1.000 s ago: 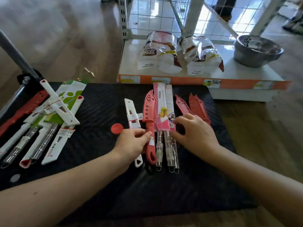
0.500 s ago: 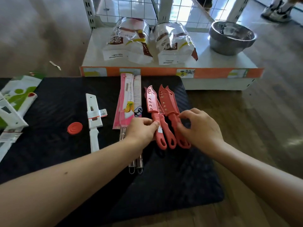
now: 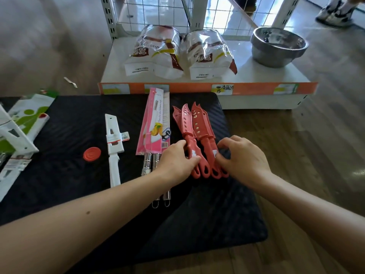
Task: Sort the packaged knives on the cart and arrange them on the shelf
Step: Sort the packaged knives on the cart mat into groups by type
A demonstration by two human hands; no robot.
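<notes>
change: since half a second ago both hands have closed in on the red knives' handles, bunching them tighter
red knives [image 3: 194, 135]: four side by side on the black cart top [image 3: 207, 224], tips pointing at the shelf
left hand [image 3: 175, 161]: grip half curled, thumb and fingers pinching the leftmost red handles
right hand [image 3: 243, 157]: grip curled, fingertips on the rightmost red handles
pink packaged knives [image 3: 156, 125]: just left of the left hand, steel handles under its wrist
white knife [image 3: 113, 147]: further left, beside a red disc [image 3: 91, 154]
shelf [image 3: 246, 76]: beyond the knives, carrying two bags [image 3: 181, 54] and a metal bowl [image 3: 277, 46]
</notes>
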